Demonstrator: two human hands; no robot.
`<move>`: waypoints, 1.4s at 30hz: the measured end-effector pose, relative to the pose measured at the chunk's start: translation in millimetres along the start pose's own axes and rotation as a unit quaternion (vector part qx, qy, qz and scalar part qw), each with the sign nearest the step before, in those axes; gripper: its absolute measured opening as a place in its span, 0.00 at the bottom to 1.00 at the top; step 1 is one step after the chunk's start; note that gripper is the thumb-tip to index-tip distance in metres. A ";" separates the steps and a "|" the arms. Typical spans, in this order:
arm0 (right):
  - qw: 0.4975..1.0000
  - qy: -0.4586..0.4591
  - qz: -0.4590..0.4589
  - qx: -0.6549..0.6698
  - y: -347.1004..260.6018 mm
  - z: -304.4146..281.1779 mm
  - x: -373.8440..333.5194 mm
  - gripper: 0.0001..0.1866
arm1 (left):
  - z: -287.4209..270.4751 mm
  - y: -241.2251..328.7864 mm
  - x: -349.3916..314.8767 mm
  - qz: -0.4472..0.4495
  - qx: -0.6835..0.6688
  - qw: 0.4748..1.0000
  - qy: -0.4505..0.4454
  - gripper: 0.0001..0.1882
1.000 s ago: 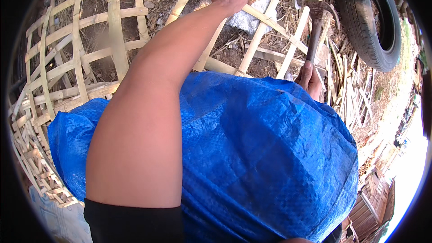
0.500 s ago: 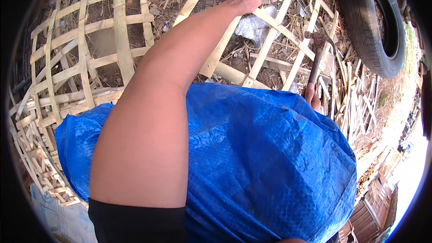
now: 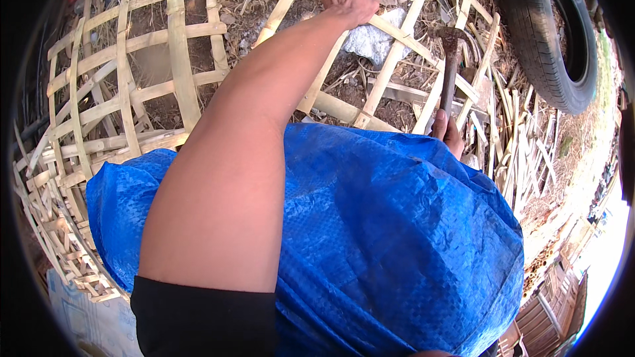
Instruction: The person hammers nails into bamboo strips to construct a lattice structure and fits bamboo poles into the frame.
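Observation:
My left hand reaches far forward, closed over a pale bamboo slat where it crosses a lengthwise strip. The fingertips are partly hidden. Several slats cross here in an open lattice over the ground. To the right, my right hand grips the lower handle of a hammer, thumb along the shaft. Its rusty metal head is raised over the right part of the lattice, near the crosswise slat's end. Blue plastic sheeting covers my lap and hides my right forearm.
A woven bamboo panel with square gaps lies at the left. Grey-white rock shows beneath the slats. An old tyre lies at the upper right. Loose bamboo offcuts are piled right of my right hand.
The hammer and my right hand have shifted slightly left, and the hammer head has swung up and left. My left hand stays on the slat.

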State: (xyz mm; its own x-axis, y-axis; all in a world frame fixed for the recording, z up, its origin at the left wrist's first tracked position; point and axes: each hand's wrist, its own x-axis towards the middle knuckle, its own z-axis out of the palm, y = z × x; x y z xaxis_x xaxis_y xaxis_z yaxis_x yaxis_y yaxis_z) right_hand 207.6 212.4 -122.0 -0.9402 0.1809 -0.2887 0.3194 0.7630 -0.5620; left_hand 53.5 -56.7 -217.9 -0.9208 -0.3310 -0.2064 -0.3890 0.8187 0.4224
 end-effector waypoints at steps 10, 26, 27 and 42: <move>0.999 -0.001 -0.030 0.039 -52.1 -33.6 7.7 0.27 | 4.1 -6.6 0.4 0.034 0.051 0.998 0.011 0.41; 0.983 0.073 -0.113 -0.122 -41.3 -16.3 20.6 0.28 | 6.9 -1.5 0.9 0.053 0.068 0.996 0.017 0.41; 0.982 -0.049 -0.058 -0.174 -39.0 -21.2 20.1 0.27 | 4.2 0.5 -1.5 0.054 0.062 0.997 0.003 0.41; 0.998 -0.036 0.008 0.045 0.1 -0.1 -7.6 0.28 | -32.5 -13.4 -1.0 -0.015 0.020 0.997 -0.077 0.38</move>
State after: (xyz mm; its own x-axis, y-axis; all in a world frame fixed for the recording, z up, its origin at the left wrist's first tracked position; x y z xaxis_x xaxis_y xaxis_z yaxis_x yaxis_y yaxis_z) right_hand 214.8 211.2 -119.8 -0.9249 0.1450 -0.3515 0.3468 0.7009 -0.6233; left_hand 58.7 -82.6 -194.7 -0.8925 -0.2819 -0.3520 -0.4112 0.8291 0.3787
